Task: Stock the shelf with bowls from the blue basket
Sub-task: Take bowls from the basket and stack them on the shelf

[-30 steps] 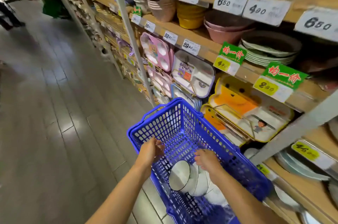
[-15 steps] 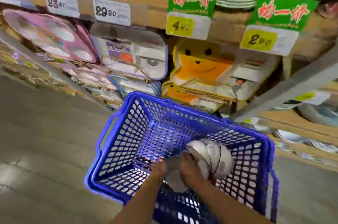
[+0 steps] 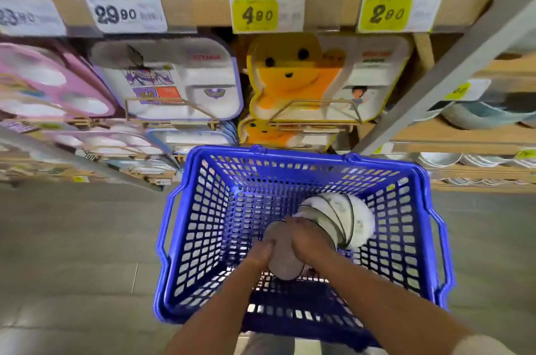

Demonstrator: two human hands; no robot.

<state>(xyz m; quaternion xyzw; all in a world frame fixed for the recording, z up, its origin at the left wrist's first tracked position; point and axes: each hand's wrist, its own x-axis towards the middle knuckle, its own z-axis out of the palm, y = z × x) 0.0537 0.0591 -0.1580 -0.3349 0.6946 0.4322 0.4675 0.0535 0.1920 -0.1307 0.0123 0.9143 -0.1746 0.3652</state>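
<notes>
Head view: left hand [image 3: 260,253], right hand [image 3: 309,238] still around bowls [image 3: 349,218]

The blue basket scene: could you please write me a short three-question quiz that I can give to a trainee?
1. True or false: the bowls lie stacked on their side inside the blue basket.
2. Which grips the bowls: A) the left hand only, B) the right hand only, C) both hands?
3. What price is printed on the white label nearest the 4.80 tag?

Key: 1 true; 2 C; 3 29.90.
</notes>
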